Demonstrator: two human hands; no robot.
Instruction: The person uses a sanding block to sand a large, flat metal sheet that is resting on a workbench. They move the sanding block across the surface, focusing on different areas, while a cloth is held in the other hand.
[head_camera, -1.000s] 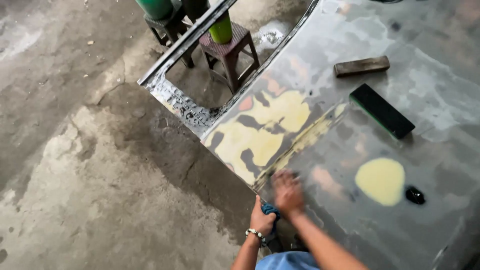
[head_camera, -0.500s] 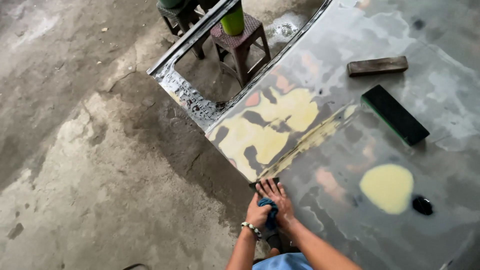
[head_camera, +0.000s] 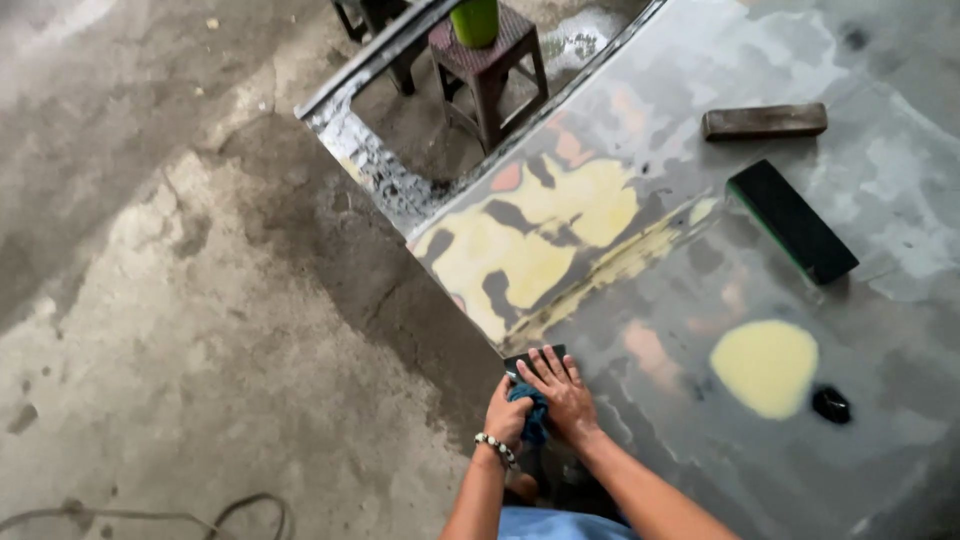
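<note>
A grey car body panel with yellow filler patches lies flat in front of me. My right hand presses flat on a dark sheet of sandpaper at the panel's near edge. Just beside it, my left hand, wearing a bead bracelet, grips a blue cloth against that same edge. The two hands touch each other.
A dark sanding block and a brown wooden block lie on the panel farther right. A round yellow filler spot and a small black object are near. A stool holding a green container stands beyond. Concrete floor lies left.
My right hand has slid from the panel surface toward the near edge and now rests flat on the sandpaper beside my left hand. The view has shifted slightly.
</note>
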